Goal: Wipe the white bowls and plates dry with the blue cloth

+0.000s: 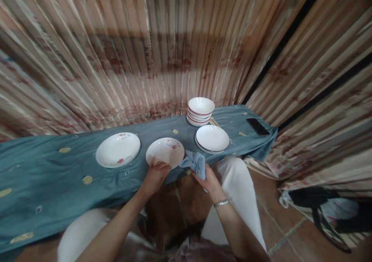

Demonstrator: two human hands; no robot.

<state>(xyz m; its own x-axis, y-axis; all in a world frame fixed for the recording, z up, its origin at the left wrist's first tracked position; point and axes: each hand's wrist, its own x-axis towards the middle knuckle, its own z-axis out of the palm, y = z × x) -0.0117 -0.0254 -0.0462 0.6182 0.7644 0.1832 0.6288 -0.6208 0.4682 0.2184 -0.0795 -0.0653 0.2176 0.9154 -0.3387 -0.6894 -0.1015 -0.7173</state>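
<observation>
Pinching the near rim of a flowered plate with the left hand, with fingertips over the inside; not showing clearly any thumb beneath; gripping a bunched blue cloth in the right hand, just beside the plate; holding the plate near the front edge of the table, between big plates on the left and small plates on the right; probably risking a slip by gripping on one side only, so near the drop to the tiled floor; possibly risking a tip toward the lap by pressing too hard on the near rim; perhaps nudging the small plates by swinging the cloth outward; perhaps unsettling the tall bowls by rucking the loose tablecloth; leaving ample bare fabric on the far left, but only a narrow gap before the big plates; having little room on the right, with the bowls close behind the small plates; meeting the curtain along the back edge; finding some open surface between bowls and phone; facing open air between the knees.
</observation>
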